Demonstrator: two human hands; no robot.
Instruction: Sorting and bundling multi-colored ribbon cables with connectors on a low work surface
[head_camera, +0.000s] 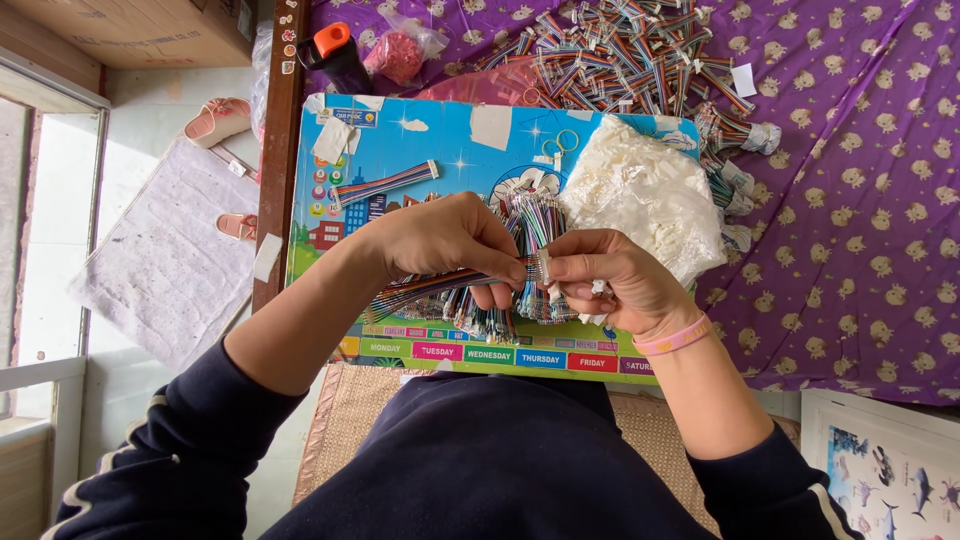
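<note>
While the left hand pinches a flat rainbow ribbon cable near its free end, fingers closed tight on the wires, the right hand presses a small white connector housing against that end, thumb and forefinger clamped on it. Both hands meet just above the coloured lap board, hands touching at the join. Step in hand looks like seating the cable tip into the plastic housing; judging by the grip, wires seem lined up but full insertion can't be confirmed, the join is too small to tell. Next move likely needs a straight push with the wire row kept flat and level, no twist.

Under the hands lies a loose pile of similar cables, partly hidden by the fingers. Right beside, touching the right knuckles, sits a clear bag of white housings. One single cable lies apart at upper left of the board. A far bigger heap of cables rests on the purple patterned cloth beyond. Dark bottle with orange cap and small bag of red bits at the top edge. Pile under the hands crowds the work area; stray wires could snag.
</note>
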